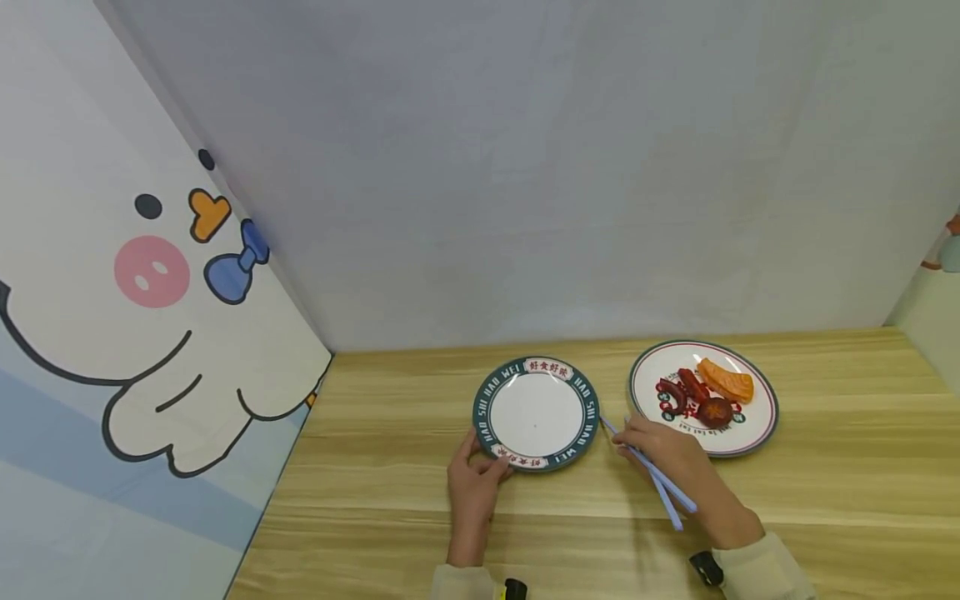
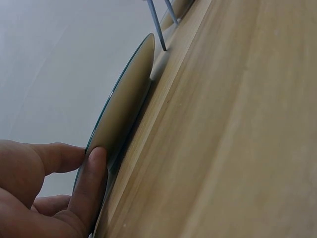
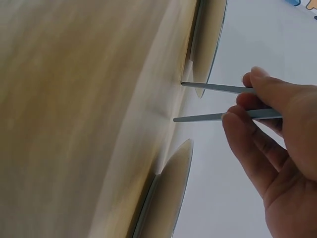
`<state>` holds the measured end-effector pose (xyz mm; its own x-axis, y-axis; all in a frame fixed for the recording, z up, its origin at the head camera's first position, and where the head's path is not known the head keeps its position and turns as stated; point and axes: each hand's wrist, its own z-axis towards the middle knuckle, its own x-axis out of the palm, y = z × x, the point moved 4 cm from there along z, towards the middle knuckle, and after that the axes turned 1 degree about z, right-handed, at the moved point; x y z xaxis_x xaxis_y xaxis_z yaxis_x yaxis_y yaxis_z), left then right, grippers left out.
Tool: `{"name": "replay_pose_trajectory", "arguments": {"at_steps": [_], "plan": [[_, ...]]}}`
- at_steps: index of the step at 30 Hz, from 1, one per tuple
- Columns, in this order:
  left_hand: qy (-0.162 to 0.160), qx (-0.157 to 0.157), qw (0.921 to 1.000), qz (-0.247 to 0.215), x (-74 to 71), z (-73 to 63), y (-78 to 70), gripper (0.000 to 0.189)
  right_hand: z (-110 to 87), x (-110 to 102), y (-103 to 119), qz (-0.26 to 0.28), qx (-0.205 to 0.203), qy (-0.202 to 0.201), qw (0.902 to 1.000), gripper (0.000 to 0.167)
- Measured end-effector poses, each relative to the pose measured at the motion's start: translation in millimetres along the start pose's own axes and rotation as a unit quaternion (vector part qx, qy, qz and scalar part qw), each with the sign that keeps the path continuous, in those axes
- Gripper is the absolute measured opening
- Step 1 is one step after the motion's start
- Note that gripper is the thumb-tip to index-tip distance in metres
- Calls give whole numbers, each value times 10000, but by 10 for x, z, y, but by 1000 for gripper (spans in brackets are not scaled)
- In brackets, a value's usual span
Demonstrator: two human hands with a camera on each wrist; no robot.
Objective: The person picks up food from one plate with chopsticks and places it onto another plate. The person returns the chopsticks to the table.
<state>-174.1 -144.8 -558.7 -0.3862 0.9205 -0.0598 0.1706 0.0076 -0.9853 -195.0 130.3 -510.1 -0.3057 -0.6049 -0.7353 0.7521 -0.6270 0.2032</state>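
Note:
A round plate with a dark green lettered rim has a bare white middle. My left hand pinches its near-left rim, thumb on top and a finger under the edge in the left wrist view. Between the two plates, my right hand holds a pair of light blue chopsticks, their tips spread apart in the right wrist view. An oval white plate at the right carries an orange salmon-like slice, reddish sausage-like pieces and a brown mushroom cap with a cross mark.
Both plates stand on a wood-grain table. A pale grey wall rises behind its back edge. On the left is a panel with cartoon animals. Dark wrist devices sit at the sleeves.

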Motion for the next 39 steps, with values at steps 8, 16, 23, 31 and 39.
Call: {"name": "replay_pose_trajectory", "arguments": {"at_steps": [8,16,23,31,39], "plan": [[4,32,10000,-20,5,10,7,79,-15,-10,34,152,-140,176,9996,19],[8,25,10000,-44,1,14,16,79,-31,19,62,201,-131,772,9967,19],[-7,-7,10000,-87,3,14,22,79,-46,58,69,157,-215,971,9949,18],[29,29,9999,-142,3,17,33,79,-61,122,113,211,-286,1471,9885,17],[69,52,9998,-184,4,21,28,79,-51,169,165,185,-598,1754,9825,19]]}}
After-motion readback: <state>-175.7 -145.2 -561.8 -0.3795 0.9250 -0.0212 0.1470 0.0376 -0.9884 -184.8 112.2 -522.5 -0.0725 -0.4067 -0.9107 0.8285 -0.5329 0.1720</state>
